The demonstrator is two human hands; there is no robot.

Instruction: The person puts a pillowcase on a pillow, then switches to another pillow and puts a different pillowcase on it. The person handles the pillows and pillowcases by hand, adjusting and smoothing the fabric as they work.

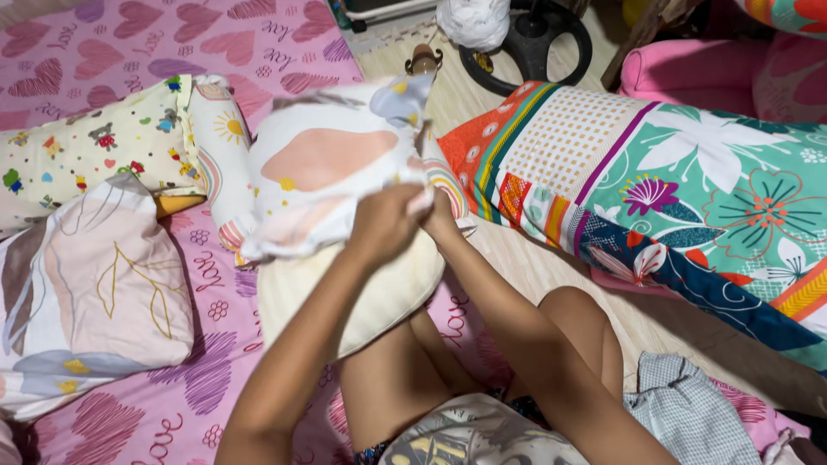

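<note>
Gripping the open edge of a white pillowcase (323,164) with pastel shapes, my left hand (385,224) and right hand (441,215) were both closed on its cloth, knuckles nearly touching, at the point where the case met a cream pillow (379,293). The pillow's lower end lay bare over my lap and the pink heart-print sheet (129,34), while the case was bunched and lifted above it, covering only the far end (how deep the pillow sat inside, I could not tell). I judged the step in hand to be working the case along the pillow; the next move would call for a firm hold on the hem with both hands and an even pull along the pillow's length, so the cloth would not twist or snag at a corner. Just behind the case lay a rainbow-and-sun pillow (226,138), and beside that a cream pillow with small toy prints (86,142). Nearer on my left rested a pillow with leaf outlines (95,284). To my right, well apart, a long bolster in teal floral patchwork (655,189) stretched across the floor, with a checked cloth (689,413) near my knee.
</note>
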